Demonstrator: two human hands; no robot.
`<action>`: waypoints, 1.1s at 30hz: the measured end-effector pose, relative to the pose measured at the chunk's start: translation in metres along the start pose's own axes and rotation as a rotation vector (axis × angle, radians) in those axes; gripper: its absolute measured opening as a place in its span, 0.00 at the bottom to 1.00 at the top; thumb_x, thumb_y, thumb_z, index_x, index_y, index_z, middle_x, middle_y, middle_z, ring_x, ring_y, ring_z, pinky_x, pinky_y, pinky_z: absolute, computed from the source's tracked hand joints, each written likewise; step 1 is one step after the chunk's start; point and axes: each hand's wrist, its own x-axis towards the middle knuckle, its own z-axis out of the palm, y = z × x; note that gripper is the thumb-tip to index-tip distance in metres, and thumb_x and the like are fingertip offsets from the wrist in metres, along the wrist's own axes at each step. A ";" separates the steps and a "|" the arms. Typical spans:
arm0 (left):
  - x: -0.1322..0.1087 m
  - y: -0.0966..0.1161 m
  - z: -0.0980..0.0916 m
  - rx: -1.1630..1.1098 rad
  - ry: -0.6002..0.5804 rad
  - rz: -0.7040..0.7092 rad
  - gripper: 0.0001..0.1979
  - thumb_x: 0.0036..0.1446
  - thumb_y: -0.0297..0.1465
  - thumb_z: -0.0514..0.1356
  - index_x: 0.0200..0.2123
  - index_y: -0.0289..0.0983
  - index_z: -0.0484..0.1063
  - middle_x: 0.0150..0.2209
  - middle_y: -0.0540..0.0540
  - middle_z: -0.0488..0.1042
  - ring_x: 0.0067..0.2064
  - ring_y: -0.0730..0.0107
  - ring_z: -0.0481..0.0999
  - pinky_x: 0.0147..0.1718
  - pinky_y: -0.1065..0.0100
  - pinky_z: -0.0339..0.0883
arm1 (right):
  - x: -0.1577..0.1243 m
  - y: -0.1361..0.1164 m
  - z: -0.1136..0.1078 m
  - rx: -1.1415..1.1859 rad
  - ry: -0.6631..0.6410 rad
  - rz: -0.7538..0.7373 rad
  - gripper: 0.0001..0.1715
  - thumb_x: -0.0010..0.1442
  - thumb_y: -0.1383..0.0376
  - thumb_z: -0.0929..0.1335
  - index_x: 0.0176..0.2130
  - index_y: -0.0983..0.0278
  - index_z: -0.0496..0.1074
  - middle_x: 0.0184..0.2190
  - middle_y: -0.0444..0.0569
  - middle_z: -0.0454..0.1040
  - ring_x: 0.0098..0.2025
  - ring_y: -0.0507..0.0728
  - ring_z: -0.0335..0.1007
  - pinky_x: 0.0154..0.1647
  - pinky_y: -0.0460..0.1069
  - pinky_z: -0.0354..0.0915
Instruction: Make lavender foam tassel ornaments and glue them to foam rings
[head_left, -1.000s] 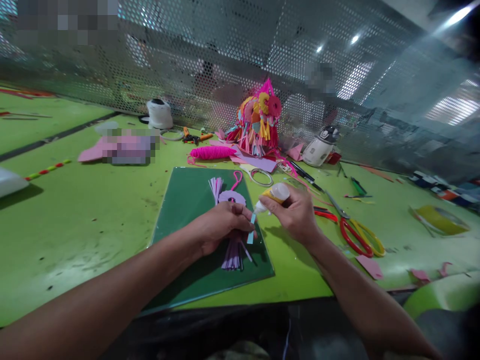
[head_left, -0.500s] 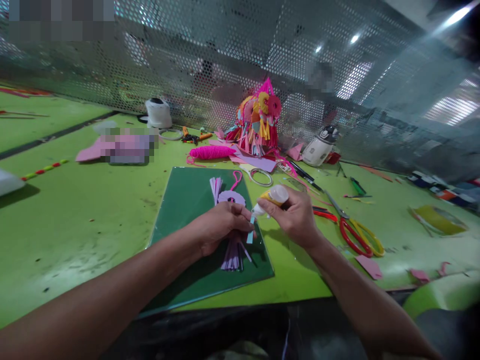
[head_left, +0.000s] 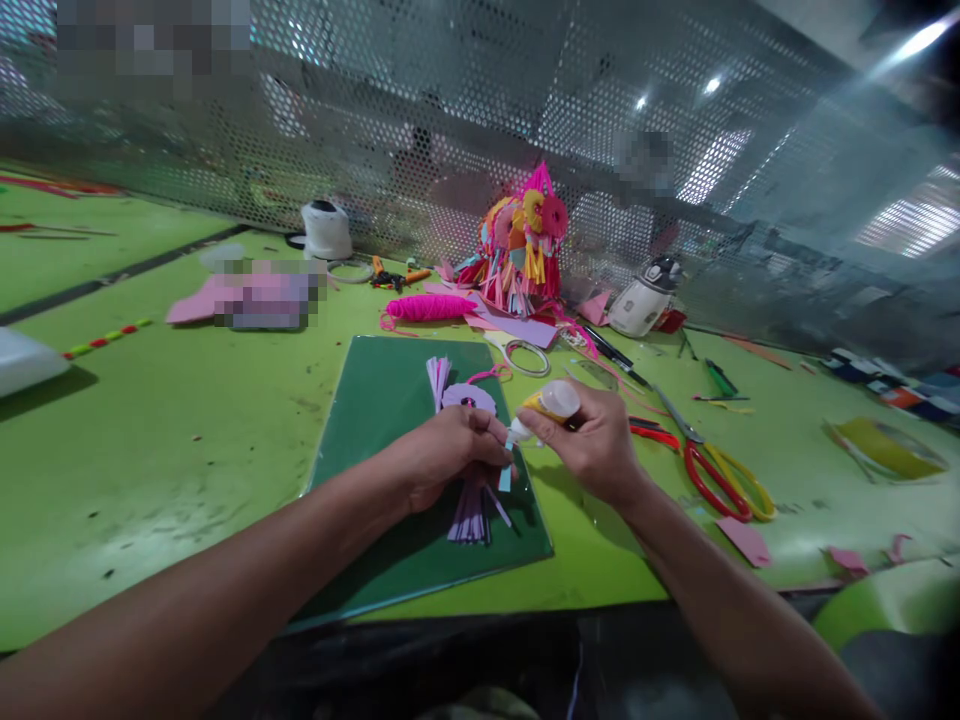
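Note:
My left hand point(head_left: 457, 445) pinches a light-blue paper strip point(head_left: 505, 476) above the green board point(head_left: 375, 420). In my right hand point(head_left: 596, 435) is a glue bottle point(head_left: 553, 402) with a yellow label, tilted so its white nozzle meets the upper end of the strip, near my left fingertips. Partly hidden by my left hand, a lilac paper ornament point(head_left: 466, 396) shows a scalloped disc with a dark centre, a fringed piece at its upper left and a pink loop. A lilac fringe point(head_left: 470, 520) spreads below my left hand.
Scissors point(head_left: 720, 475) with red and yellow handles lie right of my right hand. Behind the board are a pink yarn bundle point(head_left: 429, 307), a roll of tape point(head_left: 526, 358) and a colourful tasselled ornament point(head_left: 523, 240). A perforated metal panel point(head_left: 360, 120) borders the table's back.
The pink loop, upright before, now leans over to the right. Both hands keep their hold, with the nozzle still at the strip. The whole view has shifted slightly.

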 end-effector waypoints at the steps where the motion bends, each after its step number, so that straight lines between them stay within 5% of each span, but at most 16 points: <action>1: 0.000 0.000 0.000 -0.004 0.002 -0.002 0.05 0.43 0.21 0.63 0.26 0.31 0.68 0.20 0.45 0.74 0.18 0.79 0.65 0.17 0.77 0.55 | 0.001 0.001 0.001 -0.011 -0.001 -0.004 0.10 0.53 0.62 0.71 0.28 0.67 0.72 0.22 0.44 0.69 0.24 0.50 0.62 0.24 0.46 0.59; 10: 0.000 0.001 0.000 0.003 0.024 -0.031 0.06 0.42 0.22 0.62 0.25 0.32 0.67 0.20 0.46 0.74 0.18 0.78 0.66 0.17 0.77 0.55 | 0.007 0.010 -0.004 0.055 0.131 0.059 0.13 0.54 0.59 0.71 0.28 0.67 0.70 0.21 0.43 0.66 0.23 0.49 0.59 0.23 0.45 0.57; 17: 0.000 0.000 -0.001 -0.018 -0.001 0.004 0.06 0.42 0.23 0.63 0.26 0.31 0.69 0.21 0.46 0.74 0.20 0.76 0.68 0.18 0.76 0.56 | 0.000 0.000 0.002 -0.024 0.006 -0.014 0.11 0.54 0.61 0.71 0.28 0.67 0.72 0.21 0.44 0.68 0.23 0.50 0.60 0.24 0.46 0.58; 27: 0.001 0.000 -0.001 0.023 0.039 -0.021 0.06 0.39 0.23 0.63 0.24 0.32 0.68 0.20 0.45 0.74 0.18 0.76 0.68 0.17 0.76 0.55 | 0.006 0.008 -0.001 -0.028 0.087 0.013 0.13 0.55 0.59 0.70 0.27 0.67 0.70 0.21 0.43 0.66 0.24 0.50 0.59 0.24 0.46 0.57; 33: 0.001 -0.002 -0.002 -0.011 0.005 0.011 0.08 0.39 0.25 0.64 0.24 0.33 0.66 0.21 0.45 0.73 0.20 0.75 0.69 0.18 0.75 0.55 | -0.001 -0.002 0.003 -0.033 -0.004 -0.033 0.12 0.54 0.61 0.70 0.27 0.67 0.71 0.21 0.44 0.66 0.22 0.50 0.59 0.23 0.46 0.57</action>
